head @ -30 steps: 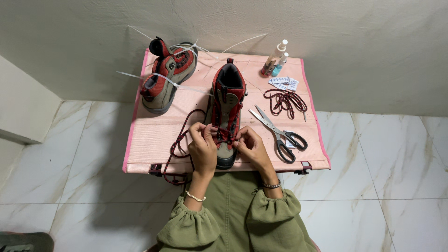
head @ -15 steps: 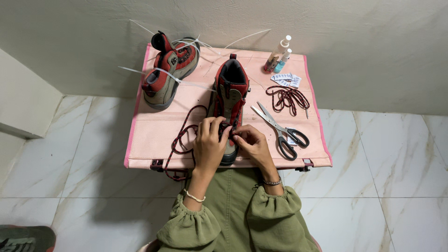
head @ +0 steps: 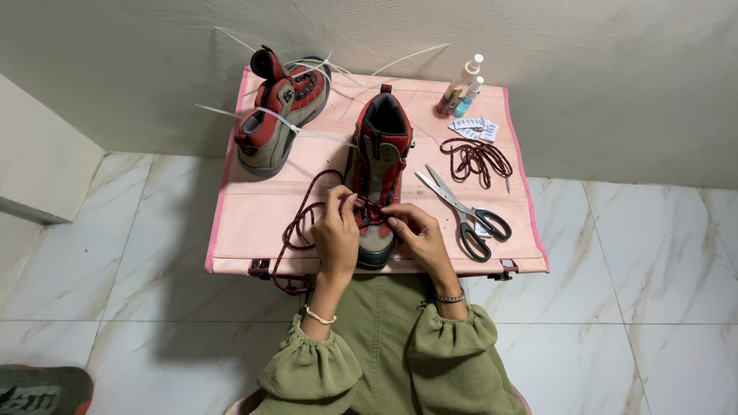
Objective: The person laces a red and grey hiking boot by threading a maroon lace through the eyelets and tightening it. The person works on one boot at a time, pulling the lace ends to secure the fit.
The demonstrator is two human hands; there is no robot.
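Fingertips of your left hand (head: 337, 230) and right hand (head: 413, 233) are pinching dark red lace (head: 301, 223) over lower eyelets of red-and-grey boot (head: 378, 173), both closed on it. Boot is standing upright, toe reaching near edge of pink table (head: 254, 238). Lace slack is looping left and hanging over that edge. Scissors (head: 467, 211) are lying just right of your right hand; bare cloth is lying open to left.

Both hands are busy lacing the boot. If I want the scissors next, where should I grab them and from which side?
Take the scissors by the black loop handles, which lie nearest the table's front edge; the blades point away toward the wall, slightly open. Probably come in with the right hand from the near right, since the boot sits to their left and the coiled spare lace beyond.
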